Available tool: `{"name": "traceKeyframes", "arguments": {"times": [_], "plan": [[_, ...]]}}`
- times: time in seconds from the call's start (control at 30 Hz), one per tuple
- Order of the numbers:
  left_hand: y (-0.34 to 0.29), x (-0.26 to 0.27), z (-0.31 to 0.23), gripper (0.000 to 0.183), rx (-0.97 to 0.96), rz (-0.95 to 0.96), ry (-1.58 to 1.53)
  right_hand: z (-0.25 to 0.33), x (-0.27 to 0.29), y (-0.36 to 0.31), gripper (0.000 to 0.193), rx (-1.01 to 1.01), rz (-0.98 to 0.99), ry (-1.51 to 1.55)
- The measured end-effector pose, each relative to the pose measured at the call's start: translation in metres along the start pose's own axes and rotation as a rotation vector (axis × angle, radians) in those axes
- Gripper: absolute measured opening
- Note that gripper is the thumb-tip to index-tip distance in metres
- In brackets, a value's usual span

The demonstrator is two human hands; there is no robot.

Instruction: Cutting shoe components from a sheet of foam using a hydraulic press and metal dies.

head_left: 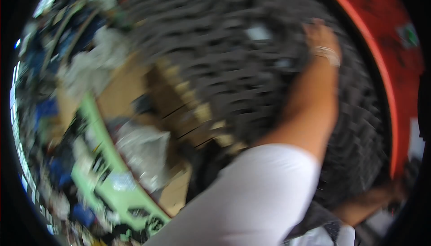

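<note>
Left hand (319, 35) on dark ridged tyre (233, 48) (blurred); cluttered surroundings.

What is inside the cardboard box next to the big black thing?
Inside the cardboard box lies a crumpled clear plastic bag. The picture is blurred, and the bag and the dark ribbed mass cover whatever lies deeper.

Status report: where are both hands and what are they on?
Left hand pressed on the dark ridged material, fingers mostly hidden. Right hand low at its lower edge, too blurred to judge grip. Cardboard and green frame alongside.
</note>
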State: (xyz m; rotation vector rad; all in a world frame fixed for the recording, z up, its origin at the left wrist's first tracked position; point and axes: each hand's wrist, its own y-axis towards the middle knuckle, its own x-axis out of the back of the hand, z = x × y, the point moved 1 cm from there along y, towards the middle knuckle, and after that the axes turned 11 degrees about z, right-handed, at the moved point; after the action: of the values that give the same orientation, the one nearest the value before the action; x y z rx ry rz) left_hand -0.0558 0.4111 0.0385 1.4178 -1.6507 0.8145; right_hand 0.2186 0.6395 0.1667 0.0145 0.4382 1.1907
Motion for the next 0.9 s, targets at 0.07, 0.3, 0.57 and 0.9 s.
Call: {"name": "traceKeyframes", "arguments": {"times": [0.07, 0.3, 0.57, 0.9], "plan": [[-0.011, -0.016, 0.035, 0.045, 0.012, 0.009, 0.082, -0.059, -0.097, 0.032, 0.025, 0.120, -0.046, -0.003], [-0.025, 0.022, -0.001, 0.061, -0.056, 0.244, 0.156, -0.136, -0.084, 0.079, 0.086, -0.494, 0.032, -0.837], [-0.016, 0.054, 0.003, 0.076, 0.028, 0.416, 0.165, -0.148, -0.098, 0.082, 0.085, -0.757, 0.066, -1.115], [-0.023, 0.035, 0.029, 0.074, -0.086, 0.226, 0.052, -0.147, -0.086, 0.083, 0.095, -0.773, 0.177, -0.951]]}}
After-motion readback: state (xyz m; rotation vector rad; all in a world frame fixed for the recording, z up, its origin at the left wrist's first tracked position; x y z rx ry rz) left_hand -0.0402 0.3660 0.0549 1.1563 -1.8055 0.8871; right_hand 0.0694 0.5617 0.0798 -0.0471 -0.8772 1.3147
